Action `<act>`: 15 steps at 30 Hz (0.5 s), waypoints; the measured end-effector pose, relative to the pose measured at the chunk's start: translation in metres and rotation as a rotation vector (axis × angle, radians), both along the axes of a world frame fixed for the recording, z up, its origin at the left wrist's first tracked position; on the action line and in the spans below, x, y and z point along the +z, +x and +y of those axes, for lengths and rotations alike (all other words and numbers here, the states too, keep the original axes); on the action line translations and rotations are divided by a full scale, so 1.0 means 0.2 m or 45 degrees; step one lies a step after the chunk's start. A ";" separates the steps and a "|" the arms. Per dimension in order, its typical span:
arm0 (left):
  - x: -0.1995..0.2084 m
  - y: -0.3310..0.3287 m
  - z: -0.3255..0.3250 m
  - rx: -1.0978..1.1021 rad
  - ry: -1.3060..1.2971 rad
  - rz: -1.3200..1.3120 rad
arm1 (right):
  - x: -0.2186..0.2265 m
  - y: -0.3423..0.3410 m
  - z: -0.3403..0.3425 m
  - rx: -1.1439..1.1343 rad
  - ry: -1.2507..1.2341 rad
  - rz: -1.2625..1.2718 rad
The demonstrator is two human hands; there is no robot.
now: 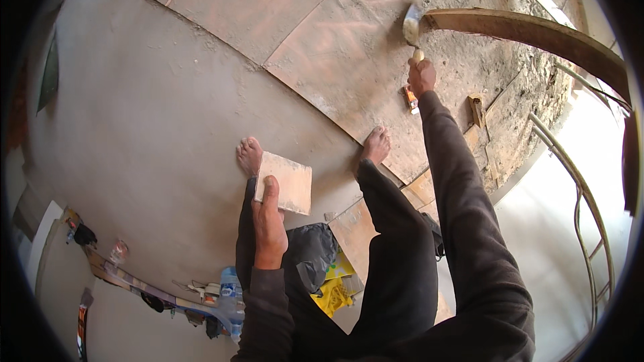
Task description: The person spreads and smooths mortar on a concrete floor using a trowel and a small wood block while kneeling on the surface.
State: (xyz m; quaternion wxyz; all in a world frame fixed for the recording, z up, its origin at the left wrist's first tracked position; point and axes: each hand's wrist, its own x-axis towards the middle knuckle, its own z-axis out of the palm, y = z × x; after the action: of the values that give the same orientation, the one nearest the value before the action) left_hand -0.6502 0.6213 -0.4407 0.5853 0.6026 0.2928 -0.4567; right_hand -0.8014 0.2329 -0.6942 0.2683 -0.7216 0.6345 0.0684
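Note:
My left hand point(270, 231) grips a flat, square, pinkish-beige tile-like slab point(285, 184) by its near left edge, with the thumb lying on its face. The slab is held above the smooth grey surface, between my bare feet. Stretched out far to the right, my right hand point(422, 76) is closed around the pale handle of a trowel point(412, 27). Its metal blade points away, over dusty boards point(329, 60), near the end of a long wooden beam point(530, 27). I cannot tell whether the blade touches the beam. Just below this hand lies a small orange-and-white box point(410, 99).
A wood block point(476, 110) lies on rubble-strewn boards at right, near a bent metal tube frame point(583, 194). Beside my legs are a black plastic bag point(312, 251) and a yellow bag point(331, 296). A water bottle point(230, 288) and clutter line a ledge at lower left.

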 end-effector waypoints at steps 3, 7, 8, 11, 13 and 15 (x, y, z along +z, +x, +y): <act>0.00 0.02 0.07 -0.001 0.040 -0.025 | 0.02 0.16 0.13 0.087 0.013 -0.101; 0.01 0.04 0.07 -0.021 0.049 -0.006 | 0.08 0.33 0.13 0.702 0.004 0.024; 0.01 0.03 0.06 -0.007 0.033 -0.015 | 0.07 0.36 0.09 0.725 -0.021 0.010; 0.01 0.01 0.03 0.042 -0.002 -0.019 | 0.05 0.40 -0.09 0.589 -0.274 0.040; 0.01 0.01 0.04 0.048 0.006 -0.015 | 0.10 0.48 -0.22 0.031 0.178 0.033; 0.03 0.02 0.05 0.029 0.015 -0.011 | 0.14 0.51 -0.20 -0.127 0.227 -0.175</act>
State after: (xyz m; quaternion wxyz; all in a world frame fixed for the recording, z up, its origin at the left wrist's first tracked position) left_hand -0.6461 0.6306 -0.4356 0.5883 0.6046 0.2997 -0.4456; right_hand -0.6996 0.1926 -0.6669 0.3774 -0.6653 0.6412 0.0613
